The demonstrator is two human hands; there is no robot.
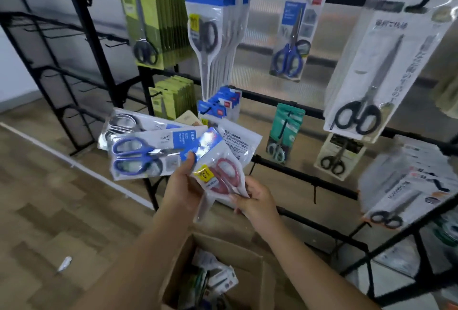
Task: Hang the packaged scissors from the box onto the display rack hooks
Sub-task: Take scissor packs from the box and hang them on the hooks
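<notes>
Across the whole view stands the black display rack (pixel 307 111), its hooks already carrying many scissor packs. Below sits the open cardboard box (pixel 250 272) with more packs inside. Between them I hold a fanned bundle of packaged scissors (pixel 148 151) in my left hand (pixel 181 185), thumb curled over the cards. My right hand (pixel 257 200) has its fingers (pixel 238 197) pinching the lower edge of the red-handled pack (pixel 220 175). I judge it best to draw this pack free, find its hang hole, then choose a hook.
</notes>
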